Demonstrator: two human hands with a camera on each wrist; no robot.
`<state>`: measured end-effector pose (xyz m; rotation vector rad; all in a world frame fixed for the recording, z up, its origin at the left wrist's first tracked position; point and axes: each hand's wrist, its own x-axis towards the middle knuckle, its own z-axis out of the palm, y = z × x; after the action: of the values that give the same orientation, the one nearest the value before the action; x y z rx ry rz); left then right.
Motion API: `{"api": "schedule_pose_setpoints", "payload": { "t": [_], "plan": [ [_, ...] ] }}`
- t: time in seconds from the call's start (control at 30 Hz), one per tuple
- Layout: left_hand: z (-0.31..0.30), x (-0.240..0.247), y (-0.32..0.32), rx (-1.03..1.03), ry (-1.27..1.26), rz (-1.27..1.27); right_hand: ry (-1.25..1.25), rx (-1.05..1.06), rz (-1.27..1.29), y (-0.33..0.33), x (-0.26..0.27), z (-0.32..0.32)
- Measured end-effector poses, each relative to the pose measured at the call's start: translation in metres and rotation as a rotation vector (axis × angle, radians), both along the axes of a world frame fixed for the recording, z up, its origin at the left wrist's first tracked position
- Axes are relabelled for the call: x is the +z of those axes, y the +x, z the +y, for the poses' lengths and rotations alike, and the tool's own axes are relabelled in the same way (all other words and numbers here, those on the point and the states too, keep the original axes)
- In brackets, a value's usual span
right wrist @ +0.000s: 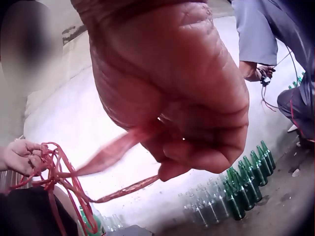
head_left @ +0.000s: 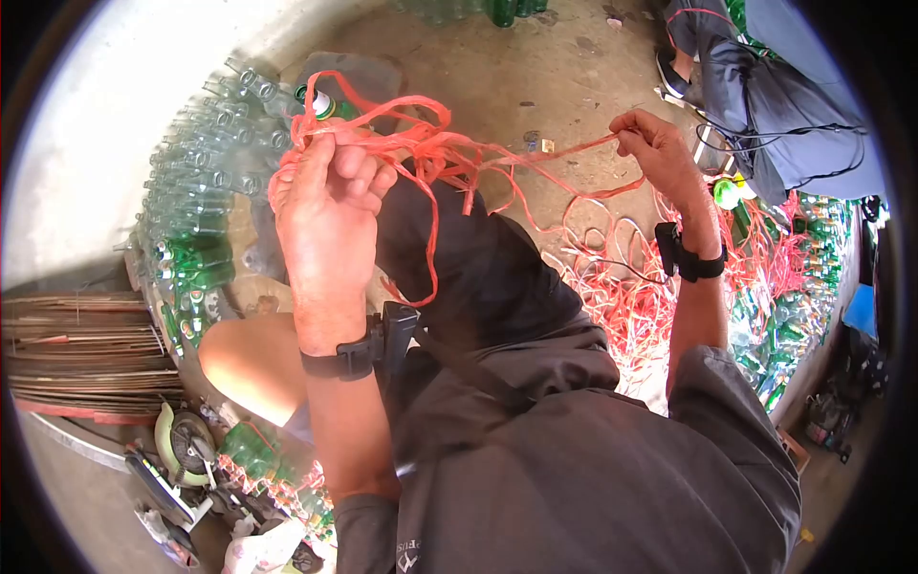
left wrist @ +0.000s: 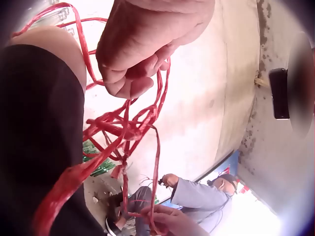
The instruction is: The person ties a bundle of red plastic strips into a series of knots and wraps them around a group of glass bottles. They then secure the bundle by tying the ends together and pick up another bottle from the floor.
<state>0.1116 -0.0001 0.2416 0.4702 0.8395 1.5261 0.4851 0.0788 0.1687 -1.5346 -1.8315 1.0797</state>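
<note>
A loose tangle of red plastic twine hangs in front of the body, above the dark-trousered knee. My left hand holds one side of it, its fingers curled round several strands. To the right, my right hand pinches strands that run across from the tangle. From the right wrist view, a flat ribbon of twine enters the curled fingers of that hand, and a second strand leaves below them. Loops and a knotted bunch dangle under the left hand in the left wrist view.
Rows of clear bottles and green bottles stand at the left wall. A large heap of red twine covers the floor at right, near more bottles. Another person sits at upper right, holding dark cord. Wooden strips are stacked at left.
</note>
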Motion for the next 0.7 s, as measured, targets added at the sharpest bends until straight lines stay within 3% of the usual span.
{"api": "schedule_pose_setpoints", "payload": {
  "t": [0.1, 0.17, 0.7],
  "plan": [
    [0.0, -0.001, -0.002, -0.009, 0.006, -0.018, 0.018, -0.065, 0.007, 0.002, -0.003, -0.002],
    [-0.001, 0.0, -0.001, -0.004, 0.011, -0.039, -0.19, -0.224, 0.361, 0.007, -0.002, -0.003],
    [-0.003, -0.004, -0.006, 0.029, 0.077, -0.143, -0.204, -0.516, 0.762, 0.057, -0.024, -0.006]
  ]
}}
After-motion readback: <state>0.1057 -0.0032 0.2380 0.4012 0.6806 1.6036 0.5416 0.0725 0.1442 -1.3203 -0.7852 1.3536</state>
